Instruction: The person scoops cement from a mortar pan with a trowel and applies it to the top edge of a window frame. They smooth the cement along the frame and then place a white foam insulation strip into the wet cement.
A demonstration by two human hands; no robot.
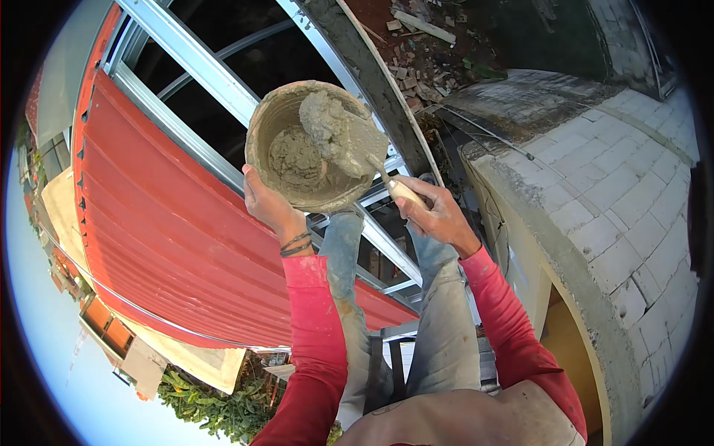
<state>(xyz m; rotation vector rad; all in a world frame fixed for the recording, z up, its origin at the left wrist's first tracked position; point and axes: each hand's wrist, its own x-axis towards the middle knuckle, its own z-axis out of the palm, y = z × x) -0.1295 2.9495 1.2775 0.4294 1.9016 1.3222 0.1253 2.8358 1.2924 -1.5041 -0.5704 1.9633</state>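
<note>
While the left hand cups a bucket, the right hand clasps a trowel.

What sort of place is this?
Probably a building site, at roof level: there's a bowl of what looks like mortar with a trowel, bare metal framing beside red roofing, and exposed blockwork.

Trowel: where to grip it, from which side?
Likely its pale handle, from the lower right, where the right hand holds it: the handle points out past the bucket rim, while the blade is loaded with mortar.
</note>
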